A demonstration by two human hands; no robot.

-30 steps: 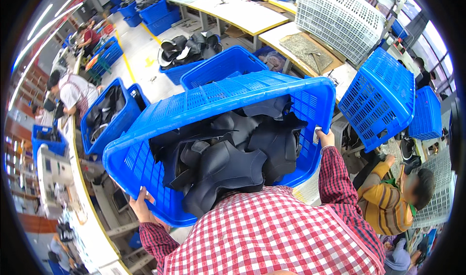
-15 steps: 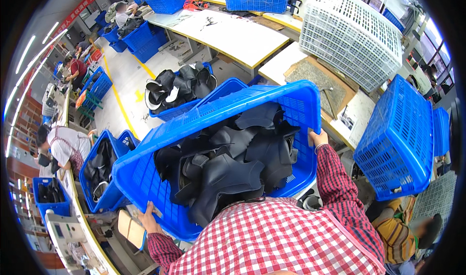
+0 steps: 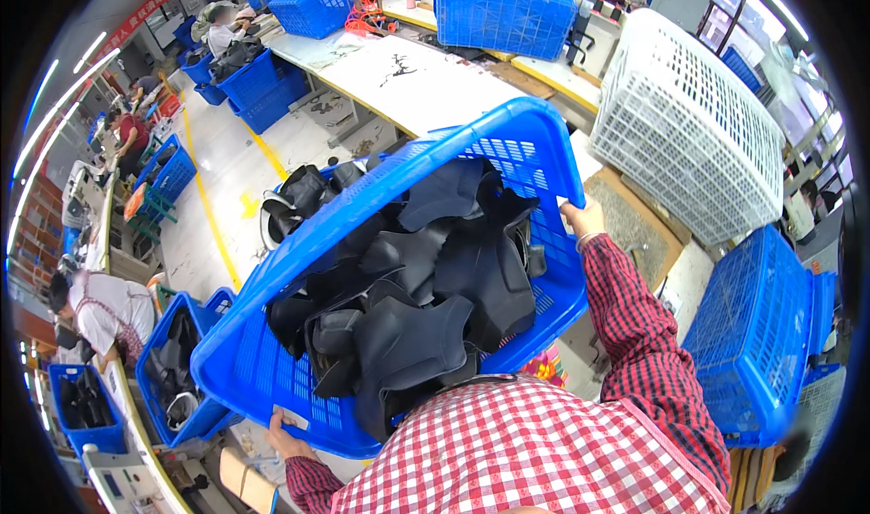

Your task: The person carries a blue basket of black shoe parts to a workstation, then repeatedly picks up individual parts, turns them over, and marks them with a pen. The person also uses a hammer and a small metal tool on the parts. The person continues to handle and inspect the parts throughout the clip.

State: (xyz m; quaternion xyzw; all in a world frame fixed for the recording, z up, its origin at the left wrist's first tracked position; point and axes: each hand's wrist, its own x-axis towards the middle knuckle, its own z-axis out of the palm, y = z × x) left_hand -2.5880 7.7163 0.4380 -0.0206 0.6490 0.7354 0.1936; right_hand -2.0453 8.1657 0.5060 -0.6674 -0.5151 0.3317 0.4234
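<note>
A large blue plastic basket (image 3: 237, 344) with slotted walls is held up, tilted, against my checked apron. Black cut pieces, leather-like in look (image 3: 412, 334), lie heaped inside it. My left hand (image 3: 288, 437) grips the rim at the near left corner. My right hand (image 3: 584, 217) is closed on the rim at the right end, with the thumb over the edge. The fingers under both rims are partly hidden. Just beyond the basket's far wall, more black pieces (image 3: 304, 188) show, partly covered by it.
A white-topped table (image 3: 426, 83) stretches ahead. On the right are a white slotted crate (image 3: 693, 124) and a blue basket (image 3: 748, 333). Another blue basket (image 3: 186, 369) of black pieces stands at left, near a person (image 3: 113, 315) bending at a bench. Yellow lines (image 3: 204, 188) mark the floor.
The basket in my hands has shifted a little left, its right end rising in view. My right hand has moved up with it. Both hands keep their grip.
</note>
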